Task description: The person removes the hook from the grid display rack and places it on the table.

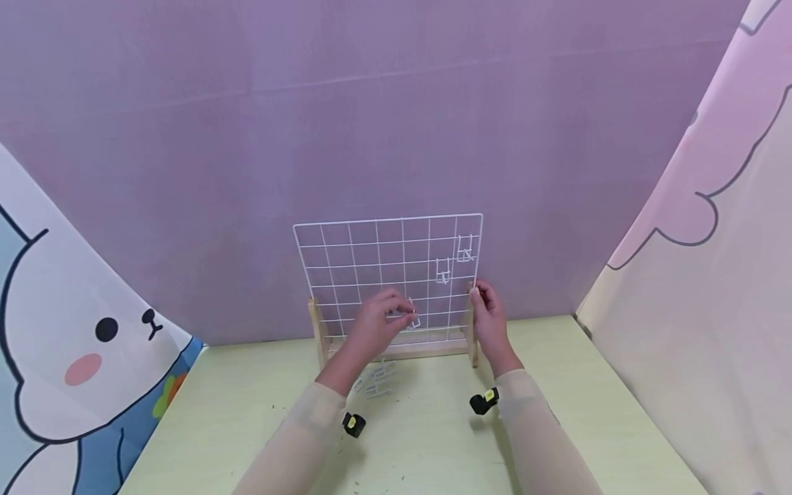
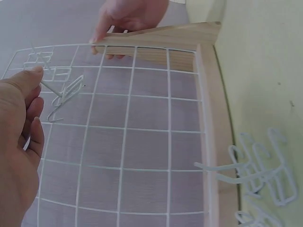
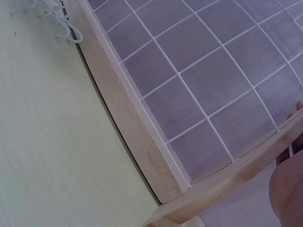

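A white wire grid panel [image 1: 388, 219] stands upright in a wooden stand [image 1: 408, 353]. In front of its lower middle, my left hand [image 1: 375, 322] pinches a white wire hook [image 2: 72, 92] between thumb and fingertips. Whether that hook touches the grid wires, I cannot tell. My right hand [image 1: 491, 323] grips the stand's right wooden post [image 1: 473, 337] near its top, thumb in front and fingers behind. Two hooks hang on the upper right of the grid, one higher hook [image 1: 465, 252] and one lower hook [image 1: 443, 273]. The right wrist view shows only part of the right hand [image 3: 289, 191].
Several loose white hooks [image 2: 279, 179] lie in a pile on the pale wooden table [image 1: 433, 426], before the stand's base and partly behind the left forearm. A purple backdrop [image 1: 383, 137] rises behind the grid. Printed panels flank the table on both sides.
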{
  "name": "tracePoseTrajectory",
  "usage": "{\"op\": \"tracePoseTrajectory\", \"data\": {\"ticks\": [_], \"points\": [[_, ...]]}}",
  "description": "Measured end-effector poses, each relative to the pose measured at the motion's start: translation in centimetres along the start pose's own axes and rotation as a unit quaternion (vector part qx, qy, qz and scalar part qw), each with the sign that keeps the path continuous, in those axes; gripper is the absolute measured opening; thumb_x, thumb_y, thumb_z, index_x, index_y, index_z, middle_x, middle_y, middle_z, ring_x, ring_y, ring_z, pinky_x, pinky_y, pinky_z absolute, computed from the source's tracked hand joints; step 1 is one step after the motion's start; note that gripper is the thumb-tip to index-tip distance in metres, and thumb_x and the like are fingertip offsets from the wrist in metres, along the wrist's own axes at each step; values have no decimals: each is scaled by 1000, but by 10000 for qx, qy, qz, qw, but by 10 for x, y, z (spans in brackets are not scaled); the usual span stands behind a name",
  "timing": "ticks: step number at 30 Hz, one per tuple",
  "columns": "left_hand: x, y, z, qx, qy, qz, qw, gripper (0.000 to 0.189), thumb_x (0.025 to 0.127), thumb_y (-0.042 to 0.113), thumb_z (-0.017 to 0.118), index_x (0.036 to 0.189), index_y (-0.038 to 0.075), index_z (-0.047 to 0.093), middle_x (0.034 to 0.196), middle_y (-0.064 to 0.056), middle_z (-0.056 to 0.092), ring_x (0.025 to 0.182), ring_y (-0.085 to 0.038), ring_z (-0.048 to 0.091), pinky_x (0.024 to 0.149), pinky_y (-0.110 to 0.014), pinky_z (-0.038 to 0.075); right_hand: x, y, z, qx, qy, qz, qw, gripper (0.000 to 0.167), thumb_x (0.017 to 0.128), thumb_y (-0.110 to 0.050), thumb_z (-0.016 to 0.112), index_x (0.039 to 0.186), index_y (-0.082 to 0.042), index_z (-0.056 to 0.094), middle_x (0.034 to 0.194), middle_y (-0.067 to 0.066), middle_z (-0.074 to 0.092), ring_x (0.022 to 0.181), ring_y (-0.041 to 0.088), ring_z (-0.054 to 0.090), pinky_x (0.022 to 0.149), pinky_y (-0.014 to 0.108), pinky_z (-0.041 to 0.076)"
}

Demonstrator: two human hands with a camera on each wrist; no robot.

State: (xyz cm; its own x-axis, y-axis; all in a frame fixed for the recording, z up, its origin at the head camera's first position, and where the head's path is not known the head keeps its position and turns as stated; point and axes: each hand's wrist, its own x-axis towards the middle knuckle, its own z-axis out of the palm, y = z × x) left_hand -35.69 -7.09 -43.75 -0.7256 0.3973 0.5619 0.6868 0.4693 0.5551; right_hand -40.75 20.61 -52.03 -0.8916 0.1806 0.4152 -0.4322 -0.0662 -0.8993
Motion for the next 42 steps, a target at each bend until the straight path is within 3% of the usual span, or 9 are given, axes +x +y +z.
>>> {"op": "tracePoseTrajectory", "data": {"ticks": [8,12,19,25,33,42], "points": [[-14,-7,10,75,-318,-51,9995,6,99,17,86,103,20,83,104,15,70,100,-7,69,88,-32,62,0,-1,0,-110,50,105,9999,38,119,-25,55,146,1,57,148,23,59,137,33,54,114,28,47],[-19,-9,15,123,-493,-107,9986,6,99,17,86,105,17,84,104,15,70,99,-6,69,87,-31,61,1,0,0,-140,45,100,9998,39,118,-27,56,146,1,57,148,22,59,136,34,54,118,39,46],[-28,-11,19,88,-624,-248,9977,7,100,18,85,106,17,84,104,15,70,99,-7,67,89,-40,62,1,2,-1,-52,-3,59,10000,40,118,-28,57,146,1,56,148,24,59,138,43,52,125,55,41],[-36,-15,23,150,-692,-167,9973,8,99,17,86,107,17,84,102,17,70,96,-4,67,85,-33,61,1,1,-2,49,-21,82,10000,41,118,-26,57,146,3,56,148,26,58,139,45,51,125,55,40],[-45,-23,29,161,-761,-133,9969,7,99,18,86,105,16,84,102,15,70,96,-4,68,84,-33,61,1,0,-1,-27,6,116,9999,40,118,-24,56,146,4,55,148,25,59,138,39,54,123,46,45],[-55,-26,33,39,-887,-316,9955,6,100,19,85,105,17,84,103,18,70,99,-4,68,88,-33,61,0,-2,-1,188,-43,87,9998,38,118,-17,54,148,6,54,151,31,55,141,50,48,126,62,37]]}}
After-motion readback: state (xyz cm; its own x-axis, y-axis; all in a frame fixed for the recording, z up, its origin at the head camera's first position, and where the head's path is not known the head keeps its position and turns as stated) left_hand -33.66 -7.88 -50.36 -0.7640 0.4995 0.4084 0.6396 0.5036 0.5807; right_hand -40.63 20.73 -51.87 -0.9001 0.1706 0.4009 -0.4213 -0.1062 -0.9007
